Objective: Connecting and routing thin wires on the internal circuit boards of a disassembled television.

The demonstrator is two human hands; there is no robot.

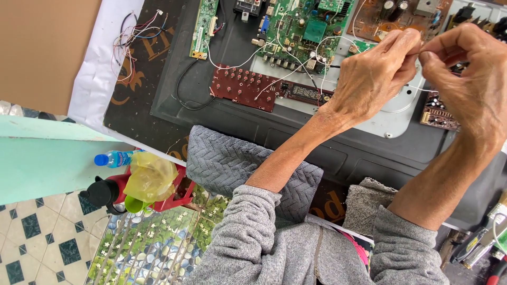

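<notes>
My left hand (377, 71) and my right hand (467, 74) are raised close together over an opened flat-screen set's black back panel (222, 113). Both pinch a thin white wire (422, 88) between fingertips, which meet near the top right. Under the hands lie a green circuit board (301, 29), a dark red button board (240, 87) and a brown circuit board (391, 16), linked by white wires. My grey sleeves fill the bottom of the view.
A grey knitted cloth (227, 158) lies at the table's near edge. A small green board (203, 26) and loose coloured wires (132, 31) sit at the back left. Below left stand a plastic bottle (113, 158), a yellow bag (150, 177) and a black flask (100, 192). Tools (483, 245) lie at the right.
</notes>
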